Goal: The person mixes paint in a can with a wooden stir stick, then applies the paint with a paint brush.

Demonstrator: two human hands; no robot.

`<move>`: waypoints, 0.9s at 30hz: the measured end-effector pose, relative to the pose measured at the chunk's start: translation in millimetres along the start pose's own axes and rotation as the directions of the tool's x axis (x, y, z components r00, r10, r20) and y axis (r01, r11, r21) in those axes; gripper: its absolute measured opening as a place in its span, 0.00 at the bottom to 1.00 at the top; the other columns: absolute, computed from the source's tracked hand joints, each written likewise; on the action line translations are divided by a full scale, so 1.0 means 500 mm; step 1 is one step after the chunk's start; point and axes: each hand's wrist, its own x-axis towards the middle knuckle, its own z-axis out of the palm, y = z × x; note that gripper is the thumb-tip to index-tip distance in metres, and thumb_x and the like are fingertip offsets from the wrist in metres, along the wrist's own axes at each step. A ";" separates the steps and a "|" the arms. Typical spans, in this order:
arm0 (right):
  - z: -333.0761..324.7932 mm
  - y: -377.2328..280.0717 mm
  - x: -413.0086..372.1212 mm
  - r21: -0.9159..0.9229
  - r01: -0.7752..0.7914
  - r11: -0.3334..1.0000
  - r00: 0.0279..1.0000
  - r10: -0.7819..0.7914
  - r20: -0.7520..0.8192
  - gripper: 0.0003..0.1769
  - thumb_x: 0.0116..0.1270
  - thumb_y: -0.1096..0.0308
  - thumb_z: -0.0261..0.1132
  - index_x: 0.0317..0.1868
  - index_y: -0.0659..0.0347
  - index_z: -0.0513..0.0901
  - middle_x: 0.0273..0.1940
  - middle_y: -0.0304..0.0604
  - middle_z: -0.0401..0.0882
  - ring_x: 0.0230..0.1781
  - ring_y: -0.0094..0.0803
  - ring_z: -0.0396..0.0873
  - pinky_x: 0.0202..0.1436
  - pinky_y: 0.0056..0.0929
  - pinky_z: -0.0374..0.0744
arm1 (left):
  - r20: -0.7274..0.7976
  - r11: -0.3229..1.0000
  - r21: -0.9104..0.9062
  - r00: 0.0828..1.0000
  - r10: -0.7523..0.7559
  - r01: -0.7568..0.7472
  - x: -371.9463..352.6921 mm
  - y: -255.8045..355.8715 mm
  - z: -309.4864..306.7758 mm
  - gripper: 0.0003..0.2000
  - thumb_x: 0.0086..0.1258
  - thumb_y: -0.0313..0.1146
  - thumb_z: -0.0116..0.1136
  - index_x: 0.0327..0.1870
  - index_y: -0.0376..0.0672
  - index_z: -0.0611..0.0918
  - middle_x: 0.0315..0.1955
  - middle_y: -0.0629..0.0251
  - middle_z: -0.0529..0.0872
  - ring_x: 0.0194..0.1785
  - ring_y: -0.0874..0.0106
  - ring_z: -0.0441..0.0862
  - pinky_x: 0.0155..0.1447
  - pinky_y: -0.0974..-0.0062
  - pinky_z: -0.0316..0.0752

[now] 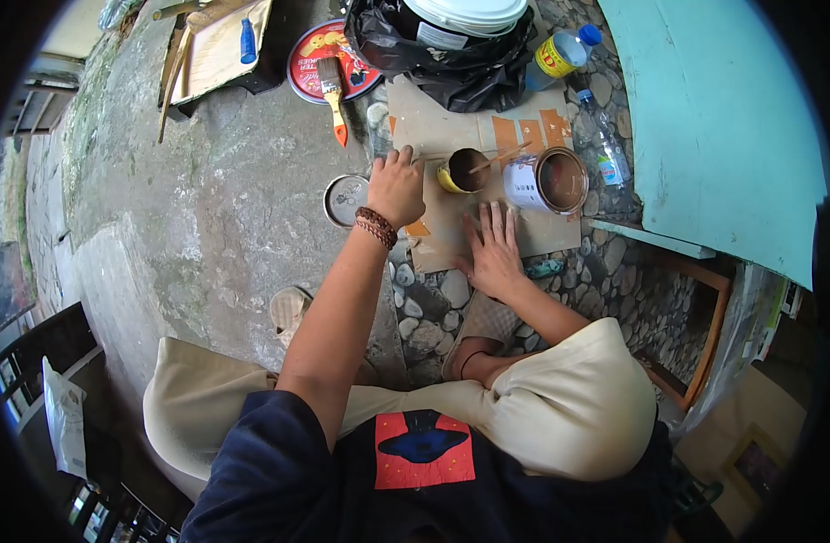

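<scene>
My left hand, with beaded bracelets at the wrist, is closed with its fingers curled, just left of a small yellow can. A thin strip shows between the knuckles and that can; what the fingers hold is hidden. My right hand lies flat with fingers spread on a sheet of cardboard, below the cans. The small can stands tilted in view, with brown contents and a thin wooden stick across its rim. Beside it is a larger white paint can, open, brown inside.
A round lid lies left of my left hand. Further up are a paintbrush on a red cookie tin lid, a paint tray, a black bag with a white bucket, and plastic bottles. A turquoise panel stands right.
</scene>
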 end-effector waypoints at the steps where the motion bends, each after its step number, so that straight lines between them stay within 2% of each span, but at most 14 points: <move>1: 0.005 0.001 0.001 0.000 -0.008 1.000 1.000 0.008 -0.003 0.49 0.66 0.42 0.63 0.78 0.62 0.56 0.78 0.68 0.47 0.81 0.64 0.38 0.80 0.66 0.35 | 0.079 0.999 0.043 0.997 -0.001 -0.002 0.001 0.001 0.015 0.28 0.50 0.31 0.66 0.57 0.40 0.80 0.66 0.52 0.73 0.67 0.57 0.71 0.66 0.58 0.67; 4: 0.005 -0.012 -0.005 0.029 -0.069 0.997 0.997 0.068 0.044 0.51 0.66 0.37 0.60 0.79 0.60 0.54 0.78 0.69 0.44 0.81 0.65 0.35 0.79 0.67 0.29 | 0.023 0.991 0.130 0.999 0.039 -0.041 -0.011 0.000 0.061 0.31 0.50 0.35 0.69 0.60 0.41 0.78 0.69 0.52 0.70 0.72 0.57 0.66 0.71 0.56 0.62; 5: 0.000 -0.015 -0.004 0.008 -0.088 0.996 0.991 0.087 0.098 0.52 0.67 0.36 0.60 0.80 0.60 0.54 0.78 0.69 0.43 0.81 0.66 0.34 0.79 0.67 0.29 | 0.026 0.989 0.143 0.999 0.022 -0.026 -0.010 -0.001 0.074 0.34 0.50 0.37 0.71 0.62 0.42 0.76 0.72 0.52 0.68 0.76 0.55 0.62 0.74 0.51 0.57; 8: -0.019 -0.014 -0.004 -0.029 -0.094 0.995 0.979 0.098 0.180 0.52 0.67 0.34 0.58 0.80 0.60 0.53 0.78 0.71 0.43 0.81 0.66 0.34 0.78 0.68 0.27 | 0.092 0.987 0.159 0.996 -0.013 -0.001 -0.006 0.010 0.055 0.34 0.51 0.39 0.71 0.64 0.43 0.75 0.73 0.52 0.67 0.77 0.54 0.60 0.75 0.48 0.54; 9: -0.024 -0.014 -0.005 -0.034 -0.082 0.996 0.974 0.087 0.211 0.52 0.67 0.33 0.57 0.79 0.61 0.54 0.78 0.72 0.44 0.80 0.67 0.35 0.78 0.69 0.27 | 0.112 0.983 0.186 0.994 -0.018 -0.004 -0.002 0.008 0.056 0.34 0.52 0.40 0.71 0.64 0.44 0.76 0.73 0.52 0.67 0.78 0.52 0.59 0.76 0.45 0.51; 17: -0.050 -0.015 -0.024 -0.093 -0.017 0.995 0.931 0.050 0.362 0.50 0.69 0.34 0.55 0.76 0.68 0.62 0.74 0.75 0.56 0.79 0.68 0.44 0.77 0.71 0.26 | 0.104 0.973 0.230 0.994 -0.034 0.009 -0.003 0.006 0.070 0.31 0.54 0.43 0.70 0.62 0.47 0.79 0.74 0.54 0.67 0.78 0.50 0.57 0.77 0.45 0.48; 19: -0.072 -0.028 -0.018 -0.200 0.042 0.979 0.858 0.067 0.509 0.47 0.69 0.39 0.58 0.75 0.69 0.62 0.72 0.74 0.59 0.78 0.68 0.48 0.77 0.72 0.29 | 0.091 0.973 0.230 0.995 -0.036 0.015 -0.004 0.007 0.068 0.31 0.54 0.43 0.70 0.62 0.47 0.80 0.74 0.54 0.66 0.78 0.49 0.57 0.77 0.45 0.48; 20: -0.088 -0.024 -0.009 -0.202 0.046 0.978 0.858 0.065 0.510 0.47 0.69 0.39 0.58 0.75 0.69 0.62 0.72 0.74 0.59 0.78 0.68 0.48 0.77 0.72 0.29 | 0.091 0.974 0.226 0.995 -0.036 0.015 -0.006 0.008 0.069 0.31 0.55 0.43 0.70 0.63 0.48 0.79 0.74 0.54 0.66 0.78 0.48 0.57 0.77 0.45 0.47; 22: -0.146 -0.019 0.030 0.047 -0.172 0.984 0.609 0.069 0.790 0.45 0.69 0.45 0.62 0.75 0.71 0.62 0.71 0.73 0.61 0.77 0.68 0.51 0.78 0.70 0.34 | 0.086 0.974 0.226 0.996 -0.036 0.015 -0.004 0.009 0.068 0.32 0.55 0.43 0.70 0.64 0.48 0.78 0.74 0.54 0.66 0.78 0.48 0.56 0.77 0.45 0.47; 23: -0.121 -0.015 0.019 0.049 -0.170 0.984 0.612 0.067 0.788 0.45 0.69 0.45 0.62 0.75 0.71 0.62 0.71 0.73 0.61 0.77 0.68 0.51 0.78 0.70 0.34 | 0.076 0.971 0.237 0.996 -0.047 0.028 -0.006 0.012 0.070 0.33 0.56 0.44 0.70 0.65 0.47 0.78 0.74 0.54 0.66 0.79 0.48 0.56 0.77 0.44 0.46; 24: -0.072 -0.009 -0.009 0.054 -0.159 0.986 0.873 0.115 0.474 0.44 0.68 0.47 0.63 0.73 0.72 0.64 0.70 0.72 0.63 0.77 0.66 0.52 0.79 0.68 0.37 | 0.070 0.968 0.247 0.996 -0.054 0.035 -0.009 0.015 0.074 0.34 0.56 0.44 0.70 0.67 0.46 0.77 0.74 0.54 0.66 0.79 0.48 0.56 0.77 0.44 0.46; 25: -0.035 -0.005 -0.032 0.053 -0.154 0.987 0.986 0.149 0.079 0.42 0.68 0.50 0.64 0.72 0.72 0.66 0.70 0.71 0.64 0.77 0.64 0.54 0.79 0.67 0.40 | 0.075 0.969 0.247 0.996 -0.046 0.026 -0.010 0.017 0.075 0.34 0.56 0.44 0.70 0.67 0.46 0.77 0.74 0.54 0.66 0.79 0.48 0.56 0.77 0.44 0.46; 26: -0.016 -0.005 -0.041 0.052 -0.164 0.985 0.984 0.160 0.080 0.42 0.68 0.50 0.64 0.72 0.72 0.66 0.70 0.71 0.64 0.77 0.64 0.54 0.79 0.67 0.40 | 0.081 0.967 0.252 0.995 -0.052 0.030 -0.010 0.019 0.074 0.35 0.56 0.45 0.70 0.67 0.45 0.76 0.75 0.54 0.65 0.79 0.48 0.56 0.77 0.43 0.46; 27: -0.006 -0.009 -0.044 -0.058 -0.133 0.989 0.982 0.140 0.124 0.41 0.68 0.50 0.64 0.71 0.73 0.68 0.70 0.70 0.64 0.77 0.62 0.54 0.79 0.65 0.42 | 0.084 0.966 0.255 0.995 -0.060 0.036 -0.007 0.021 0.075 0.36 0.56 0.45 0.70 0.68 0.44 0.75 0.75 0.54 0.65 0.79 0.48 0.56 0.77 0.43 0.46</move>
